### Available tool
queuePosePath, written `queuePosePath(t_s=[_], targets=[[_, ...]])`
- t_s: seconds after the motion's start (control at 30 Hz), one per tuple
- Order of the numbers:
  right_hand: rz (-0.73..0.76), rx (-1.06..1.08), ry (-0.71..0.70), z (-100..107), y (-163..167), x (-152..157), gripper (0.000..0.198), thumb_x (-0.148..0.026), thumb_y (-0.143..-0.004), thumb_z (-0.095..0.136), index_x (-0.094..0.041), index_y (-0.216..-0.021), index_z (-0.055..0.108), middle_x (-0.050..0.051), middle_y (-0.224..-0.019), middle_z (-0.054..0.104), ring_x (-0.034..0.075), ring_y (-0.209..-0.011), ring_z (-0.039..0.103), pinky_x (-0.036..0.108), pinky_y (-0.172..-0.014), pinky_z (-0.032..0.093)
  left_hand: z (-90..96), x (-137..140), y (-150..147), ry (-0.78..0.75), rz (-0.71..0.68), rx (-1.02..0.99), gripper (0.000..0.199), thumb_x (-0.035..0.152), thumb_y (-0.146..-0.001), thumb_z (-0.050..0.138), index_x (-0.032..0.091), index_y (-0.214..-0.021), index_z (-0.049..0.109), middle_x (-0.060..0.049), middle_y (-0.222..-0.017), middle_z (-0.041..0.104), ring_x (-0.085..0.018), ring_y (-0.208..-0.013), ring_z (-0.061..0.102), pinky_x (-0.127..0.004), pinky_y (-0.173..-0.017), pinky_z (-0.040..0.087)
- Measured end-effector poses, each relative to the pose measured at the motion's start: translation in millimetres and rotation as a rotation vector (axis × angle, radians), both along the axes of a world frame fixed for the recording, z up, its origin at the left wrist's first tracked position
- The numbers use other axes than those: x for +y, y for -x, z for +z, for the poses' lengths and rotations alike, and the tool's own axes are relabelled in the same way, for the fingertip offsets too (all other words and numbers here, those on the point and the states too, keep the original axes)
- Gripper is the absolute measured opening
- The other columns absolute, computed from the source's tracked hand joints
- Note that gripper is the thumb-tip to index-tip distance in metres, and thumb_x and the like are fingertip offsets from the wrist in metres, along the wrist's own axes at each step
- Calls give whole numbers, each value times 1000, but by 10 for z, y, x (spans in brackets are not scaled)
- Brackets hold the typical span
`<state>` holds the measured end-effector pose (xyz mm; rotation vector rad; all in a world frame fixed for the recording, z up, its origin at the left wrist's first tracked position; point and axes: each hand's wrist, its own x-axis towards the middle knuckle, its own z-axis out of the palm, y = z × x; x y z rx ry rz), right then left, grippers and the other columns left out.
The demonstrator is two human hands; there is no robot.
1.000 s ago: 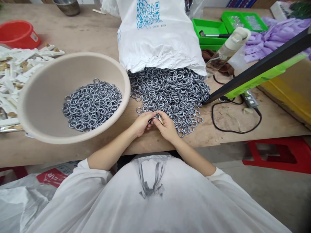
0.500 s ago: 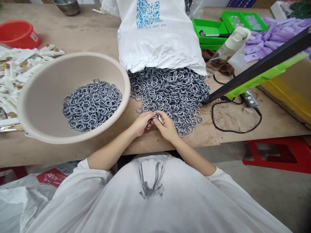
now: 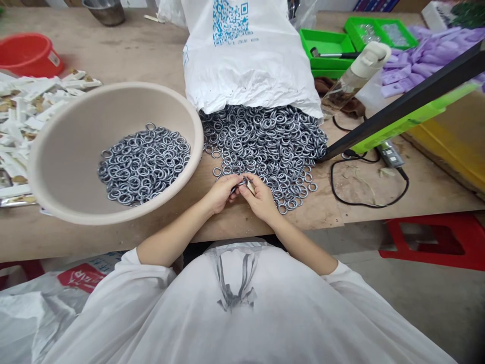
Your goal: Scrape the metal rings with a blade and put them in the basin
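Observation:
My left hand [image 3: 223, 193] is closed on a dark grey ring, pinched between thumb and fingers at the table's front. Against it, my right hand [image 3: 262, 199] is closed around a small pale flat piece [image 3: 250, 186], whose kind I cannot make out. The fingertips of both hands meet and partly hide the ring. Just beyond them lies a heap of grey metallic rings [image 3: 261, 141], spilling from the mouth of a white sack [image 3: 250, 76]. To the left, a large beige basin [image 3: 71, 156] holds a pile of similar rings [image 3: 144, 164].
White strips [image 3: 22, 121] and a red bowl [image 3: 26, 55] are beyond the basin. On the right stand a slanted black bar [image 3: 401, 106], a clear bottle [image 3: 356, 71], a black cable [image 3: 341, 199] and green trays [image 3: 326, 43]. Purple pieces [image 3: 428, 65] lie farther back.

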<state>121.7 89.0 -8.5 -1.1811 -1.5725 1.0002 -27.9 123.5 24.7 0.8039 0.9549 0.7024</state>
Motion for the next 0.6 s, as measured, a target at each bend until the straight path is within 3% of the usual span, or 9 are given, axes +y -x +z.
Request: queuePosePath(t_s=[0.33,0.6], targets=[[4,2,-1,-23,-3,3,39,-46,-97,57,-19,-125,56,3,-98,68,24,-87,64,38,-81,47,13,0,-1,8,5,5,21,28,-91,52,14,-77,46,2,-59,42,-6,-44,33,-18,-39,20],[-6,-24,-18,-23,-6,4,40,-46,-97,57,-18,-125,56,2,-96,68,24,-86,64,38,-79,47,-18,-3,5,-7,-6,-12,24,34,-83,59,14,-76,47,2,-59,42,-6,-45,34,-17,-40,21]])
